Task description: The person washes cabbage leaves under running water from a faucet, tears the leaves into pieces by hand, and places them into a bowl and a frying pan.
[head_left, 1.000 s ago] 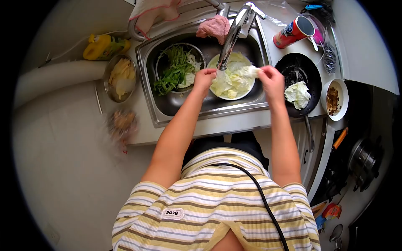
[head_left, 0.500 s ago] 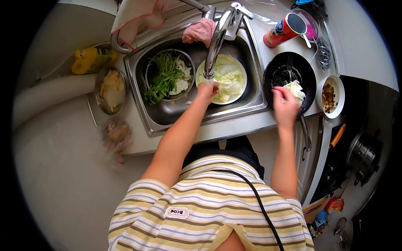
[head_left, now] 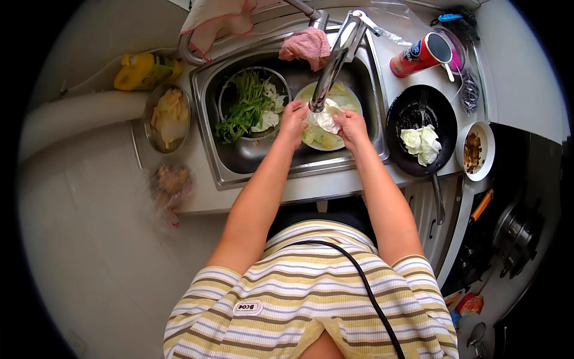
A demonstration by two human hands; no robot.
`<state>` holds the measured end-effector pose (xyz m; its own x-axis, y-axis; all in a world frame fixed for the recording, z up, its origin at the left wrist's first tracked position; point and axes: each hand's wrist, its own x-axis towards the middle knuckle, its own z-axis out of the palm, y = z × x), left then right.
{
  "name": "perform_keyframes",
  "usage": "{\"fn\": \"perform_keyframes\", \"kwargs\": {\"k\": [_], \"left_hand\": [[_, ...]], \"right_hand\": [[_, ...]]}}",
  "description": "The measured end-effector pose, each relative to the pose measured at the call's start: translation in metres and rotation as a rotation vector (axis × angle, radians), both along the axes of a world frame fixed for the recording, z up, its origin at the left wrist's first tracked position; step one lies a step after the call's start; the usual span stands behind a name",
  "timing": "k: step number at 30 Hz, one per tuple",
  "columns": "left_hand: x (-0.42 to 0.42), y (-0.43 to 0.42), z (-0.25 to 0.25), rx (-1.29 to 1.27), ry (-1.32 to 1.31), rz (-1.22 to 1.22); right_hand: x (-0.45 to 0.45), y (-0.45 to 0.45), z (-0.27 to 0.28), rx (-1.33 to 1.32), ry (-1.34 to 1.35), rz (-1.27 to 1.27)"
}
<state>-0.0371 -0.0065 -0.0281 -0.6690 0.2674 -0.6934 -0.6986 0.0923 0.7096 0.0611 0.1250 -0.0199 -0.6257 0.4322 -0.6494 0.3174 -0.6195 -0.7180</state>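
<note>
Cabbage leaf (head_left: 326, 121) held beneath tap (head_left: 339, 54)

In the head view, the leaf is pinched by the right hand (head_left: 353, 127) above a bowl (head_left: 328, 149); the left hand's (head_left: 292, 124) grip cannot be told. It could be torn by uneven pulling, or dropped if wetness makes it slippery.

pale crumpled cabbage leaf (head_left: 324, 117) spread between both hands (head_left: 293, 124) under the faucet (head_left: 336, 64), above more leaves (head_left: 323, 139) in a round bowl (head_left: 304, 93)
</note>
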Motion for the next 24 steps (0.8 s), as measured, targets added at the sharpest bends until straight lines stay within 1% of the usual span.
{"fn": "perform_keyframes", "kwargs": {"k": [1,2,3,5,7,9,10,11,12,13,15,16,17,18,19,20,21,22,23,24], "left_hand": [[0.003,0.000,0.011,-0.003,-0.002,0.011],[0.004,-0.002,0.024,0.164,-0.099,-0.060],[0.006,-0.004,0.029,0.330,-0.193,-0.133],[0.003,-0.007,0.020,0.270,-0.144,-0.137],[-0.001,-0.009,0.032,0.083,0.047,-0.145],[-0.003,-0.013,0.039,0.035,0.027,-0.107],[-0.006,-0.014,0.040,0.100,-0.033,-0.092],[-0.008,-0.014,0.040,0.165,-0.095,-0.077],[-0.008,-0.012,0.039,0.173,-0.116,-0.074],[-0.007,-0.008,0.037,0.178,-0.119,-0.077],[-0.005,0.001,0.030,0.102,-0.139,0.020],[-0.005,0.002,0.010,0.090,-0.050,-0.020],[-0.005,0.002,-0.010,0.093,-0.053,-0.020],[-0.005,0.005,-0.008,-0.060,0.047,-0.079],[-0.004,0.009,-0.005,-0.213,0.149,-0.138],[0.001,0.013,-0.003,-0.089,0.045,0.002],[0.002,0.016,0.002,-0.089,0.045,-0.001],[0.003,0.018,0.008,-0.039,0.002,0.066],[0.003,0.018,0.013,0.010,-0.040,0.133],[0.003,0.015,0.010,0.006,-0.035,0.131]], "right_hand": [[-0.001,0.000,0.001,-0.155,0.046,0.023],[-0.001,-0.001,0.001,-0.315,0.091,0.045],[-0.001,-0.002,0.002,-0.324,0.090,0.054],[-0.004,0.000,0.004,-0.425,0.116,0.119],[-0.008,-0.002,0.005,-0.430,0.150,0.149],[-0.011,-0.004,0.006,-0.286,0.040,0.118],[-0.013,-0.004,0.006,-0.288,0.043,0.119],[-0.013,-0.003,0.006,-0.224,-0.009,0.124],[-0.013,-0.001,0.011,-0.157,-0.062,0.128],[-0.012,0.001,0.015,-0.153,-0.065,0.125],[-0.009,0.004,0.023,0.050,-0.197,0.103],[-0.007,0.006,0.021,0.054,-0.201,0.103],[-0.004,0.009,0.020,0.185,-0.191,0.073],[-0.002,0.011,0.018,0.316,-0.180,0.043],[0.000,0.013,0.015,0.318,-0.182,0.042],[0.002,0.015,0.013,0.326,-0.186,0.027],[0.002,0.015,0.013,0.332,-0.189,0.011],[0.003,0.016,0.014,0.330,-0.189,0.009],[0.002,0.017,0.014,0.240,-0.203,0.028],[0.002,0.016,0.014,0.149,-0.215,0.047]]}}
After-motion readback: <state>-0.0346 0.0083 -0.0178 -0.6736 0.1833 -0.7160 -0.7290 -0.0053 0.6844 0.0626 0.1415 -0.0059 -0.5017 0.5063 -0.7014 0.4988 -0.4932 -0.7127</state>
